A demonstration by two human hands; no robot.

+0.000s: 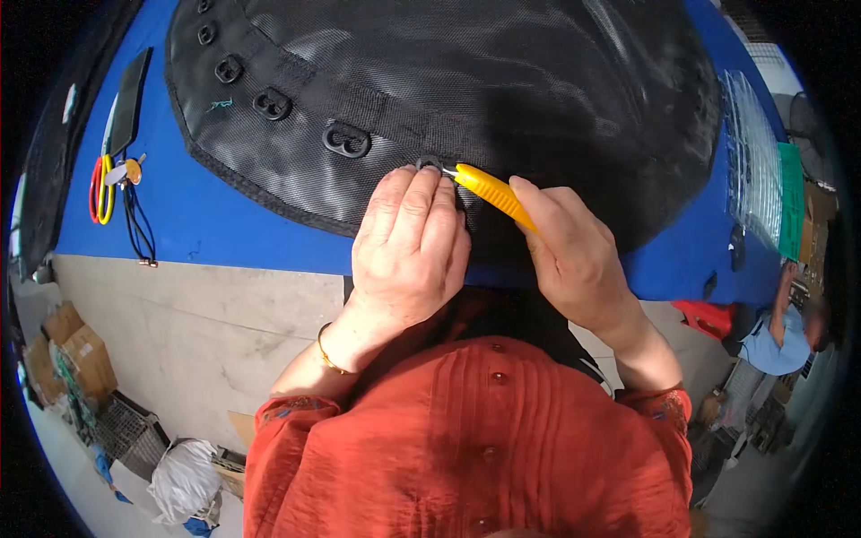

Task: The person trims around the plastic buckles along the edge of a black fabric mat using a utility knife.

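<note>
Red cloth of a blouse (475, 421) lay nearest the camera, on the near side of the black mesh fabric (538, 54). That fabric lay spread over the blue worktop (287, 247), and its curved lower edge passed under both arms. The left hand (408, 242), with a thin gold bracelet (332, 351) at the wrist, rested palm down on the fabric's near part, its fingers together and their tips on a small black buckle (429, 163). The thumb was hidden, so whether the hand pinched the buckle could not be told. The right hand (569, 251) was closed around a yellow-handled tool (493, 193), held at a slant over the fabric, its thin pale tip right at the buckle; contact was too small to make out.

More black buckles (346, 140) ran in a curved row along the left part of the fabric, near a scrap of teal thread (221, 105) on the mesh. Left of the fabric lay red-and-yellow-handled scissors (106, 193), a dark flat piece (131, 99) and a looped black cord (136, 220). Clear plastic strips (752, 161) lay right of the fabric, and beyond its lower right side was another person in light blue (773, 348).
</note>
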